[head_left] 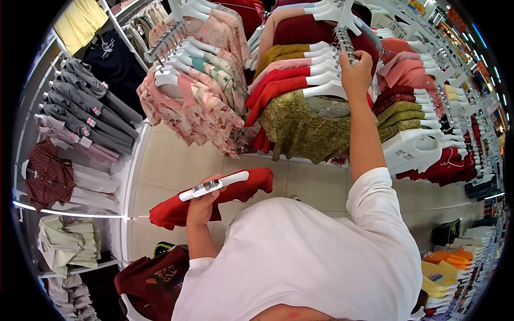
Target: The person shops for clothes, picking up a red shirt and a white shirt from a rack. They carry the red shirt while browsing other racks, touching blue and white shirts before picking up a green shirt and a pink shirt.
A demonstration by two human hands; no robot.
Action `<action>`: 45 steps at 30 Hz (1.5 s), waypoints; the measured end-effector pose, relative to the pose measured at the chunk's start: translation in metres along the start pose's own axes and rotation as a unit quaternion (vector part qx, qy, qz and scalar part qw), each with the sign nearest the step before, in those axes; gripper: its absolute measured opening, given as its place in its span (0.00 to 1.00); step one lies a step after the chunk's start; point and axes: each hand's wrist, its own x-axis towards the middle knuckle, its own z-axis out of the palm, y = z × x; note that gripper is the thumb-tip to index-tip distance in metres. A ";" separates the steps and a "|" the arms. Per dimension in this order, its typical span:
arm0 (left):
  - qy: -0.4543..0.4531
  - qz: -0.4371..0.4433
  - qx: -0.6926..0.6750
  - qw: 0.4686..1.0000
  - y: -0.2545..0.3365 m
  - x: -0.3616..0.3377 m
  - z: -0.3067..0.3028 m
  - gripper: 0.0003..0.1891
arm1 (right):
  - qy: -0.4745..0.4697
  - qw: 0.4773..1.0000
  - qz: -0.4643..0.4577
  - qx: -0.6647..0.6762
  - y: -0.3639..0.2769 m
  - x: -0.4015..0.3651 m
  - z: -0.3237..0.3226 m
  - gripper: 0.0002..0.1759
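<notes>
My left hand (201,207) grips a white hanger (235,178) near its middle, with a red garment (171,209) hanging from it, held low over the floor in front of my body. With arm stretched forward, my right hand (357,75) has its fingers closed at the hanger hooks (344,43) on the front end of a rail; exactly which hook it pinches is partly hidden. Just below that hand hangs an olive patterned top (305,125) on a white hanger. Red tops (276,88) and a mustard garment (281,53) hang behind it.
Floral pink blouses (187,107) hang on a rail left of the olive top. Wall shelving with grey trousers (88,107) and a checked shirt (49,174) stands at far left. A maroon garment (152,281) hangs close by my left side. More racks, with a white top (412,152), line the right.
</notes>
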 end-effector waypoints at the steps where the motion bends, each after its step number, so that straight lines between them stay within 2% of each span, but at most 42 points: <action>1: -0.001 -0.001 0.000 1.000 0.000 0.000 0.000 0.24 | -0.005 1.000 0.003 0.000 -0.001 0.000 -0.001 0.28; 7: -0.018 0.012 0.013 1.000 -0.005 0.003 -0.005 0.21 | -0.016 1.000 0.014 0.003 0.000 0.001 -0.002 0.29; 13: -0.009 -0.013 -0.004 1.000 -0.003 0.004 0.000 0.24 | -0.018 1.000 0.016 0.001 0.000 0.001 -0.002 0.29; 27: -0.026 -0.014 -0.006 1.000 -0.003 0.006 -0.004 0.24 | -0.007 1.000 0.028 -0.002 -0.005 -0.004 -0.001 0.29; 36: -0.014 -0.010 0.008 1.000 -0.009 0.008 -0.006 0.23 | 0.017 1.000 -0.023 -0.006 -0.001 -0.005 0.001 0.28; 45: -0.033 -0.021 0.000 0.999 -0.008 0.011 -0.003 0.23 | 0.002 1.000 -0.025 -0.012 -0.001 -0.004 -0.002 0.27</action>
